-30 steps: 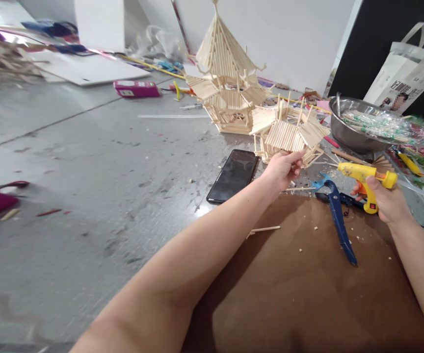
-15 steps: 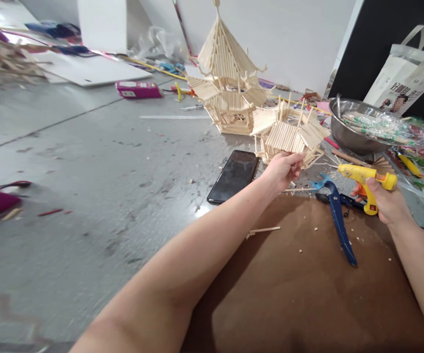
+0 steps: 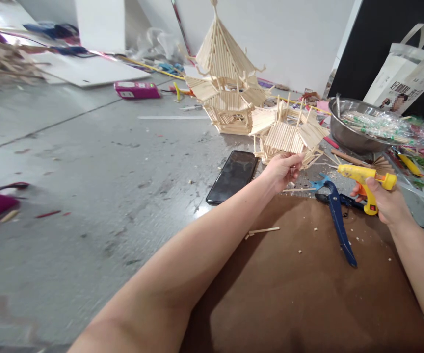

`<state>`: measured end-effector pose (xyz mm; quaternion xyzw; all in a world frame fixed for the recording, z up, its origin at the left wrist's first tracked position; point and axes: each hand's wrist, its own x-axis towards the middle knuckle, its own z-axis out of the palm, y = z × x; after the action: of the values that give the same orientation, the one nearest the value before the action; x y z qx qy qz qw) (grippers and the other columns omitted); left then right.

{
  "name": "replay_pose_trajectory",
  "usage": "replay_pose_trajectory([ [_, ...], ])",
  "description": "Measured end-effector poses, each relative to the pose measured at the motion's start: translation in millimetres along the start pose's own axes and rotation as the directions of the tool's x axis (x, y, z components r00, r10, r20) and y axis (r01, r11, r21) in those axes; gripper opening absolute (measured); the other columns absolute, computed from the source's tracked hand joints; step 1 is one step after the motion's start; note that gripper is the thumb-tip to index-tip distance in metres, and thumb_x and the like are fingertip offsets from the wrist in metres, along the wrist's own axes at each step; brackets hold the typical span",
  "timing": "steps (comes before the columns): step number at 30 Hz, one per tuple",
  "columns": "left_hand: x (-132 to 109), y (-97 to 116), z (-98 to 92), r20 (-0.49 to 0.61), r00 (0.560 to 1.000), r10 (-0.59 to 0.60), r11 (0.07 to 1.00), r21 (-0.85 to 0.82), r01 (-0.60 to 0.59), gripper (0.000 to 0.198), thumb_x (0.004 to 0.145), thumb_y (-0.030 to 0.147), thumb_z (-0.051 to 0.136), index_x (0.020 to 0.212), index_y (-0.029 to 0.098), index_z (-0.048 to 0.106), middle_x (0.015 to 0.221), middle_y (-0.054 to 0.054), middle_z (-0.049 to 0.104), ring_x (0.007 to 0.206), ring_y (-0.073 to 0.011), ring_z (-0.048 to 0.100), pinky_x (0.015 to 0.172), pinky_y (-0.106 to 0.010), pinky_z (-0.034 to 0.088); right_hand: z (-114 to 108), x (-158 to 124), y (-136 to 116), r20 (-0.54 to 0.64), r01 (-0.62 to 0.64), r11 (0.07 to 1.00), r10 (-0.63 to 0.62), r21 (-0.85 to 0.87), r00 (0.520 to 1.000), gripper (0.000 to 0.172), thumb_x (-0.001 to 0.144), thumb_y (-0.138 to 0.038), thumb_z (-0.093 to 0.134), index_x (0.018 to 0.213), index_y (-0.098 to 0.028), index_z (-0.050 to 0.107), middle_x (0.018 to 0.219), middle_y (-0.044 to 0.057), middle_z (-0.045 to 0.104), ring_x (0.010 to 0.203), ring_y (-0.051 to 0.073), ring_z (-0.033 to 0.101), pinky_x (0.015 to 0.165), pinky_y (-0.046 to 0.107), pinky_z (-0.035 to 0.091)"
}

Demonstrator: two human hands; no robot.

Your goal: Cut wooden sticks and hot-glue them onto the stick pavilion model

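My right hand is wrapped round the handle of a yellow glue gun, its nozzle pointing left. My left hand reaches to the near side of a small wooden stick model, fingers pinched at its lower edge; what they hold, if anything, is hidden. Behind it stands a taller stick pagoda with a pointed roof. Blue-handled cutters lie below the glue gun on a brown sheet. A black phone rests beside my left wrist.
A metal bowl of wrapped sticks stands at the right, before a white bag. Purple packs lie on the grey floor. A short stick and small offcuts lie on the brown sheet.
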<state>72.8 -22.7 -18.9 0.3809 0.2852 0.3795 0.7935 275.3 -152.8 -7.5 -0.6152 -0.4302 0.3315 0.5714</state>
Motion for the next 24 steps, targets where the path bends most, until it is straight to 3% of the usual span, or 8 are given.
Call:
replay_pose_trajectory([
  [24, 2.4, -0.9, 5.2, -0.070, 0.996, 0.051, 0.999, 0.014, -0.050, 0.029, 0.077, 0.019, 0.057, 0.052, 0.014, 0.042, 0.042, 0.005, 0.043, 0.030, -0.0026, 0.036, 0.033, -0.018, 0.021, 0.4, 0.7, 2.2, 0.029, -0.029, 0.999, 0.028, 0.046, 0.999, 0.035, 0.061, -0.048, 0.069, 0.082, -0.021, 0.062, 0.060, -0.002, 0.062, 0.054, 0.013, 0.062, 0.045, 0.021, 0.048],
])
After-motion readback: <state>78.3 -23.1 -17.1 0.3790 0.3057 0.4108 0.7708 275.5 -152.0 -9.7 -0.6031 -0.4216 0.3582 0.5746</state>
